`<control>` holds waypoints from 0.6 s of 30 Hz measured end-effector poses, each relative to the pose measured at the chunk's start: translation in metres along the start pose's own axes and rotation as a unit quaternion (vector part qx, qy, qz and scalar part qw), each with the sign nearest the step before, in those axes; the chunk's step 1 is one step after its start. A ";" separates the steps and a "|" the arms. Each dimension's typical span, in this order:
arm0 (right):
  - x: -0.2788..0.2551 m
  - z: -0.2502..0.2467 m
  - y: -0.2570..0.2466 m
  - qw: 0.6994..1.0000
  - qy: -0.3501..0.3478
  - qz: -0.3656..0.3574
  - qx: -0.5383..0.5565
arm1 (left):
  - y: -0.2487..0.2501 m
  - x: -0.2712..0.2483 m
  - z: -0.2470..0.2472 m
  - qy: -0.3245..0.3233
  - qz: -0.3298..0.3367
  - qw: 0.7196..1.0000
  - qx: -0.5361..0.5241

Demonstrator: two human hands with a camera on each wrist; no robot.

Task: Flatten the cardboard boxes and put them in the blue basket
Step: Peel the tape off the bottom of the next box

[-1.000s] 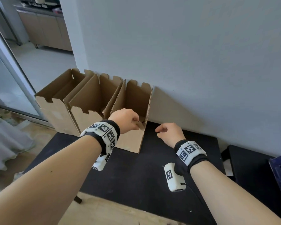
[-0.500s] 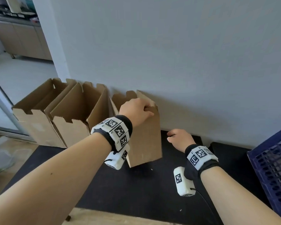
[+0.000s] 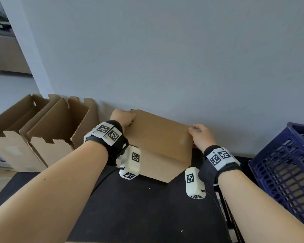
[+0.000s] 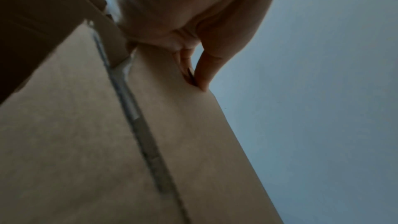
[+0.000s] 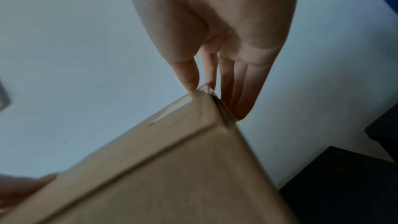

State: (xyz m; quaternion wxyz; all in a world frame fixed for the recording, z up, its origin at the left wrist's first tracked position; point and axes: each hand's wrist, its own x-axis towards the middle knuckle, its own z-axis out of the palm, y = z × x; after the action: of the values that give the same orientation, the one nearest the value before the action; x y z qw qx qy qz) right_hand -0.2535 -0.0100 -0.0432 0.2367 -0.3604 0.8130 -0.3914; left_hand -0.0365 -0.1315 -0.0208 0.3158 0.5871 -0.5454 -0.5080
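A brown cardboard box (image 3: 158, 137) lies tipped over on the black table (image 3: 147, 207), its closed bottom facing up toward me. My left hand (image 3: 123, 117) grips its far left corner; in the left wrist view the thumb and fingers (image 4: 202, 74) pinch the box edge (image 4: 107, 142). My right hand (image 3: 199, 135) holds the far right corner, and the right wrist view shows the thumb on one side of the corner (image 5: 172, 168) and the fingers (image 5: 237, 94) on the other. The blue basket (image 3: 284, 165) stands at the right.
Two more upright open cardboard boxes (image 3: 47, 130) (image 3: 9, 134) stand in a row at the left against the grey wall (image 3: 165, 58). The wall runs close behind the held box. A second dark surface (image 5: 344, 185) lies below the basket side.
The left hand pulled the rightmost box out of the row and tipped it over to the right. The right hand rose from the table onto the box's right corner.
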 end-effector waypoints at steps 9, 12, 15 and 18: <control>-0.009 0.026 -0.008 0.994 -0.099 -0.046 -0.006 | -0.031 0.004 -0.018 -0.012 -0.067 0.979 0.192; -0.009 0.035 -0.016 0.991 -0.113 -0.070 -0.006 | -0.031 0.000 -0.019 0.024 -0.004 0.968 0.252; -0.007 0.049 -0.020 0.989 -0.117 -0.081 -0.030 | -0.028 -0.004 -0.014 0.050 0.130 0.952 0.274; -0.006 0.057 -0.022 0.989 -0.092 -0.093 -0.066 | -0.022 -0.008 0.002 -0.029 0.180 0.945 0.271</control>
State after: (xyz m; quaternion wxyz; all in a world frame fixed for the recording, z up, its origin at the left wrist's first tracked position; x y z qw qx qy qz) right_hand -0.2030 -0.0415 -0.0577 0.2490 -0.4834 0.7748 -0.3226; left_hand -0.0304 -0.1191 -0.0403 0.2146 0.5276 -0.7681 -0.2925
